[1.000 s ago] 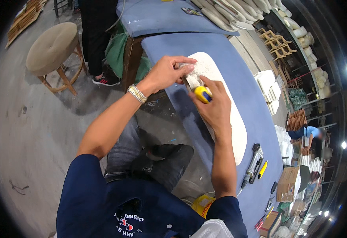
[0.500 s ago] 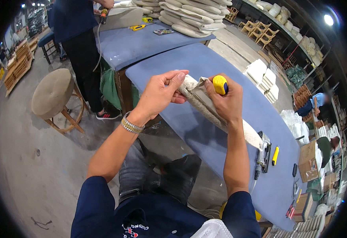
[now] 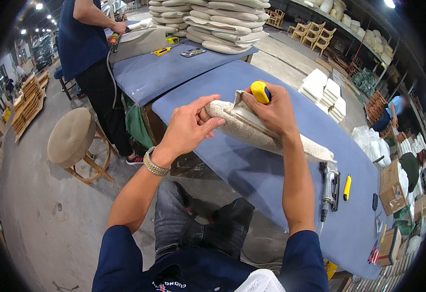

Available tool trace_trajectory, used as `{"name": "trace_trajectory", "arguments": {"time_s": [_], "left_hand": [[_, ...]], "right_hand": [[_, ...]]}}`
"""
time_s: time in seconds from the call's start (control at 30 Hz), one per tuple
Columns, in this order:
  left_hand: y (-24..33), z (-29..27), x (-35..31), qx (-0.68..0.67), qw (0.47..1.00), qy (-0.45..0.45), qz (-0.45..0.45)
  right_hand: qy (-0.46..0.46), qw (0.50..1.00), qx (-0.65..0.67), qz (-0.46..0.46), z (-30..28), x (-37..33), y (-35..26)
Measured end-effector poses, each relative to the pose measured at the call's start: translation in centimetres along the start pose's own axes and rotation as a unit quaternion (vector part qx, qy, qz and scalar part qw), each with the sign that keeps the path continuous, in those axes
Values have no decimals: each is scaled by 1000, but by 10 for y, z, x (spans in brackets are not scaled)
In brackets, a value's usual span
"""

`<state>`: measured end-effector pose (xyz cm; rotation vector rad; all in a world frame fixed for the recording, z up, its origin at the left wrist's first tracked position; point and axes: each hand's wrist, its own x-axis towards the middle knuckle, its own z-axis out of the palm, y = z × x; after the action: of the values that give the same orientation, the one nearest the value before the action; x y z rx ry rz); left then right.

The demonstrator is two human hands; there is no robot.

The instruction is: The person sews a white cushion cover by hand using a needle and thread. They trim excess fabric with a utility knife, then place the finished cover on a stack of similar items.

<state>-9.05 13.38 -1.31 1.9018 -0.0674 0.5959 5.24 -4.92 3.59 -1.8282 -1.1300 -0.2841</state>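
Now cushion point(image 3: 266, 134): tilted from flat by table's point(image 3: 354, 219) near edge, flap point(image 3: 238, 99) seemingly workable
Left hand point(image 3: 186, 124): clasping rounded end
Right hand point(image 3: 274, 109): pinching flap, yellow tool point(image 3: 260, 91)

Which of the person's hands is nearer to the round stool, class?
Left. The left hand, at the padded piece, is right of the round stool; the right hand, gripping a yellow object, is farther right.

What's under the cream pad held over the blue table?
Blue tabletop shows below the cream pad, partly shadowed; a grey air tool lies by the pad's right tip. The tabletop directly behind the pad is covered, so anything there can't be seen.
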Motion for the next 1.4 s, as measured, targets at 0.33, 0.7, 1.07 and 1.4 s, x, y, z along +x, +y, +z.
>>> {"name": "trace_trajectory", "arguments": {"time_s": [0.33,0.7,1.07,1.4], "left_hand": [[-5,-10,14,258,962,48,80],[-36,-25,7,110,991,-43,62],[-52,-20,17,190,964,-30,182],[-70,-44,-2,168,962,-105,188]], "right_hand": [[-75,996,38,7,4,27,20],[-167,985,-49,15,30,37,15],[-19,991,-49,-121,30,46,47],[530,807,261,-5,-244,-185,48]]}}
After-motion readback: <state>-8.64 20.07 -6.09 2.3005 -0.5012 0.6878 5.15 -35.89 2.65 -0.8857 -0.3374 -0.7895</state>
